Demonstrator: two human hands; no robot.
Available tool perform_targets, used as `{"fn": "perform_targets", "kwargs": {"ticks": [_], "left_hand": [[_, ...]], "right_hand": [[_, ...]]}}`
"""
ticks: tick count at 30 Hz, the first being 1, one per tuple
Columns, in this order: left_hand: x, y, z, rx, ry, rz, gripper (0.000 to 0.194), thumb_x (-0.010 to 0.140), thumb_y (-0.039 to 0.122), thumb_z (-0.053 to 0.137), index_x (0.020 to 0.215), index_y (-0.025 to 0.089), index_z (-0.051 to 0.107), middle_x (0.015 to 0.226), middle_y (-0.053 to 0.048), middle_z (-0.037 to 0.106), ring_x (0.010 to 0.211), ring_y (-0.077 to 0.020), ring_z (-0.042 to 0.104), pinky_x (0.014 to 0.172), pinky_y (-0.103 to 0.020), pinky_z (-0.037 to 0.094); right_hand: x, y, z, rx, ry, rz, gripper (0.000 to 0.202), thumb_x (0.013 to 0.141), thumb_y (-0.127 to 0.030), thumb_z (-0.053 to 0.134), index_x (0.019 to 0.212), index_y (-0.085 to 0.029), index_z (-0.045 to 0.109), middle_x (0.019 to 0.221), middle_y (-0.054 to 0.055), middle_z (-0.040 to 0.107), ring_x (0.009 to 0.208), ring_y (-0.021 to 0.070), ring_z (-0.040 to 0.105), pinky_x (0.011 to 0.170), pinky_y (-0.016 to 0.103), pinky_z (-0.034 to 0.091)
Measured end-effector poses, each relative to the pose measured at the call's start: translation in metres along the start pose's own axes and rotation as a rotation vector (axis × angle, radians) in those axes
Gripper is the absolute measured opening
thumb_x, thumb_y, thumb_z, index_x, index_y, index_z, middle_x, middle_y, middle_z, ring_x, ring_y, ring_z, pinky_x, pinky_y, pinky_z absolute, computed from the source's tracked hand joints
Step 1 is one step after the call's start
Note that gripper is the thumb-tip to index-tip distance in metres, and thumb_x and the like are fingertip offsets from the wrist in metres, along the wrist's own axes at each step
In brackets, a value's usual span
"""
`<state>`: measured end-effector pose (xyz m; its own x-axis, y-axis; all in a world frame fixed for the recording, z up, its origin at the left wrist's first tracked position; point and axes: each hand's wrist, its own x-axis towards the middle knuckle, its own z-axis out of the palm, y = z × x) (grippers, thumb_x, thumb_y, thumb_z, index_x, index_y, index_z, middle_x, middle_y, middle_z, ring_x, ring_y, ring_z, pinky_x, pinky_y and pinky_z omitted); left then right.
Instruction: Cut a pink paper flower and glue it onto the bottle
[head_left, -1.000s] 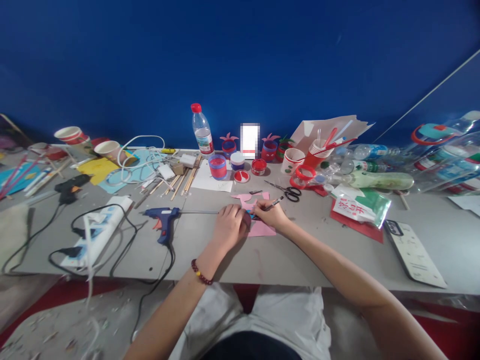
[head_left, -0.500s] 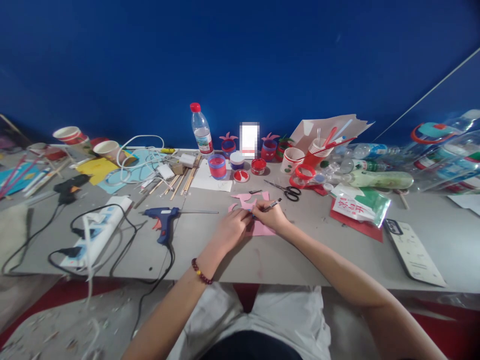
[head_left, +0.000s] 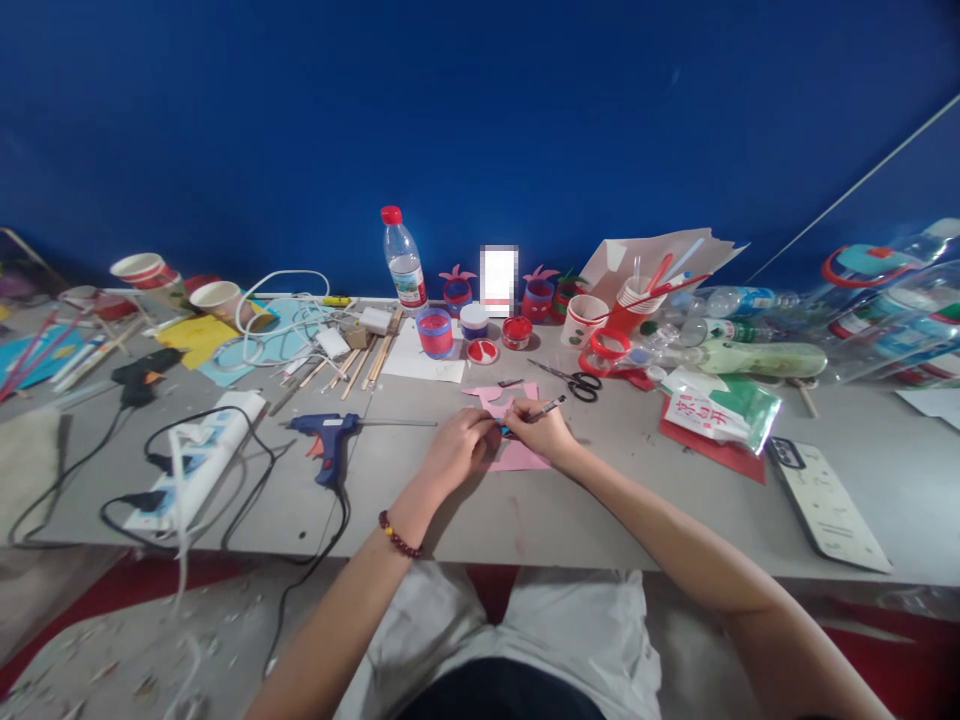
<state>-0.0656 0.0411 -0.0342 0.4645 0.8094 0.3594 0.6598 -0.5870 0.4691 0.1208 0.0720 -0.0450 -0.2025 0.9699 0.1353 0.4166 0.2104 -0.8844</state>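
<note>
A sheet of pink paper (head_left: pixel 525 460) with cut-out curves along its far side lies on the table in front of me. My right hand (head_left: pixel 541 432) is closed around a pen (head_left: pixel 553 407), its tip down at the paper and hidden by the fingers. Beside it my left hand (head_left: pixel 463 447) rests with bent fingers, their tips pressing on a small blue piece (head_left: pixel 508 433) on the paper. Most of that piece is covered by the hands. Black-handled scissors (head_left: pixel 581 385) lie just beyond, to the right.
A blue hot glue gun (head_left: pixel 328 440) and a white power strip (head_left: pixel 202 455) with trailing cords are on the left. Red paint (head_left: pixel 517 332), a plastic bottle (head_left: pixel 405 265) and paper cups (head_left: pixel 583 320) stand behind. A phone (head_left: pixel 829 505) lies at right, near several plastic bottles.
My left hand has shifted slightly left and its fingers are more bent, showing more of the small blue piece. My right hand keeps the pen in nearly the same place.
</note>
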Motion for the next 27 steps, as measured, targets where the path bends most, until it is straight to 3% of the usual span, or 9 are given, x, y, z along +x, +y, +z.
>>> {"fn": "perform_targets", "kwargs": {"ticks": [5, 13, 27], "left_hand": [[0.0003, -0.0005, 0.0011, 0.034, -0.028, 0.0, 0.037, 0.081, -0.001, 0.046, 0.103, 0.019, 0.068, 0.111, -0.007, 0.068, 0.104, -0.0202, 0.061, 0.093, -0.035, 0.053], [-0.002, -0.0047, 0.0057, 0.092, 0.026, 0.016, 0.032, 0.079, 0.0, 0.054, 0.102, 0.018, 0.067, 0.105, -0.008, 0.07, 0.1, -0.0222, 0.063, 0.089, -0.039, 0.055], [-0.007, -0.0055, 0.0086, 0.11, 0.06, -0.037, 0.021, 0.086, 0.007, 0.055, 0.096, 0.019, 0.069, 0.108, -0.007, 0.066, 0.1, -0.0203, 0.061, 0.088, -0.035, 0.054]], "right_hand": [[-0.0001, -0.0001, 0.0001, 0.041, 0.023, 0.035, 0.029, 0.075, -0.033, 0.06, 0.053, -0.019, 0.047, 0.05, -0.003, 0.048, 0.051, 0.0107, 0.046, 0.049, 0.023, 0.042], [-0.0003, 0.0008, 0.0011, 0.105, 0.034, 0.05, 0.033, 0.073, -0.038, 0.065, 0.052, -0.019, 0.048, 0.05, -0.002, 0.052, 0.053, 0.0127, 0.053, 0.05, 0.024, 0.049], [-0.0021, -0.0025, 0.0014, 0.182, 0.01, 0.081, 0.032, 0.074, -0.033, 0.062, 0.052, -0.02, 0.043, 0.051, -0.003, 0.05, 0.052, 0.0125, 0.055, 0.052, 0.025, 0.051]]}}
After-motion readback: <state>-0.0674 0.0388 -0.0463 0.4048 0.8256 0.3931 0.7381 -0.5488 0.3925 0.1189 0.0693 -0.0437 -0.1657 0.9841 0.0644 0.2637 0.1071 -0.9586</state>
